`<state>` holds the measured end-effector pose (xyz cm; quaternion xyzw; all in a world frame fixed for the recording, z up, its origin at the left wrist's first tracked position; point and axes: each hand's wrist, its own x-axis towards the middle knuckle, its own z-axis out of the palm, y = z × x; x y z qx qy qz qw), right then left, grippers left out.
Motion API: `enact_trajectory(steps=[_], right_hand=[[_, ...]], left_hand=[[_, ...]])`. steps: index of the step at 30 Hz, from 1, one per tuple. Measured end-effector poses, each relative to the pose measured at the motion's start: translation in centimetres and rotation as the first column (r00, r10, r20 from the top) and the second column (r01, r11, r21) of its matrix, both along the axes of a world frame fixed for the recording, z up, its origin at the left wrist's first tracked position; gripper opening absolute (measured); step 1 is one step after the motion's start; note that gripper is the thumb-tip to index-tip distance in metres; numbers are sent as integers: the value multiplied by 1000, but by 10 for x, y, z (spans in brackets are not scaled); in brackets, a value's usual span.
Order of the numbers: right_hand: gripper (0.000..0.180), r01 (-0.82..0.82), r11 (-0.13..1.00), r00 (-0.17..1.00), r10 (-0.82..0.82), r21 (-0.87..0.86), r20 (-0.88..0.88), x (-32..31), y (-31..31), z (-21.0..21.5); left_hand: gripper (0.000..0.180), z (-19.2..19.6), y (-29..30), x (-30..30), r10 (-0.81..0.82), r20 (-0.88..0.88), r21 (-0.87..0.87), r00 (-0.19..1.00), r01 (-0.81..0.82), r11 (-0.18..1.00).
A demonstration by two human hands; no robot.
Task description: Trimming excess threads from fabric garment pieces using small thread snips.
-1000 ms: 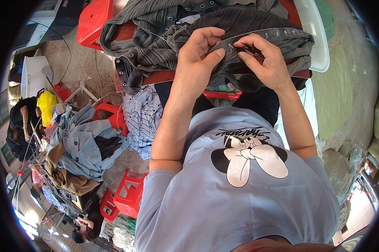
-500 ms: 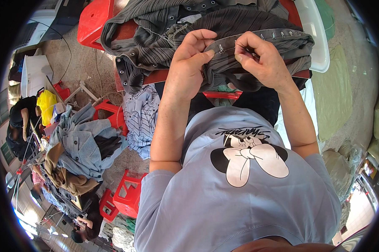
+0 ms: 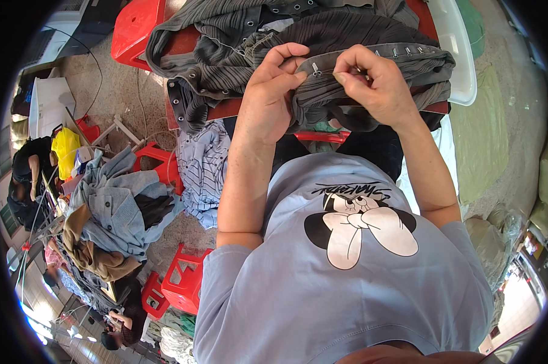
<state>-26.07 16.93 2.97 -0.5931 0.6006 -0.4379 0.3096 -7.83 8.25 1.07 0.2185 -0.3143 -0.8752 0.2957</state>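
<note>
grey garment band (image 3: pixel 371 57) pinched between fingers (image 3: pixel 295 70)

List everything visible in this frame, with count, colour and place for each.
grey garment: one, dark grey ribbed with metal snaps, heaped on the red surface at top, its edge pinched in both hands
red plastic stools: several, red, floor at left and lower left
pile of clothes: one, blue, tan and dark, floor at left
striped cloth: one, pale blue, floor beside the left arm
white tray: one, upper right
yellow bag: one, far left
other people: at least two, left edge
left hand: grip on the garment edge
right hand: pinching the same edge
</note>
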Motion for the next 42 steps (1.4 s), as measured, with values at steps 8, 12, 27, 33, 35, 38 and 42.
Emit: enact_trajectory(steps=[8,12,27,33,35,38,42], right_hand=[[9,-31,997,987,18,76,162,-1,-2,3],[15,-43,996,996,36,72,86,-2,-4,2],[21,-47,998,891,20,-49,-454,4,-1,-3],[20,-59,995,888,17,-76,-459,7,-3,-5],[20,-68,995,888,24,-79,-458,7,-3,-5],[20,-66,995,901,26,-78,-432,6,-4,-8],[13,-68,996,998,67,-61,-19,0,-3,-12]], left_hand=[[12,8,7,-3,15,321,-307,947,89,948],[9,3,5,-5,142,415,-536,898,116,836],[18,-9,-8,-2,22,278,-203,960,37,979],[18,-10,-7,-3,20,282,-219,959,44,975],[18,-10,-7,-3,22,285,-227,958,46,973],[17,-10,-8,-4,28,298,-254,954,51,966],[18,-9,-8,-1,40,279,-236,960,28,971]])
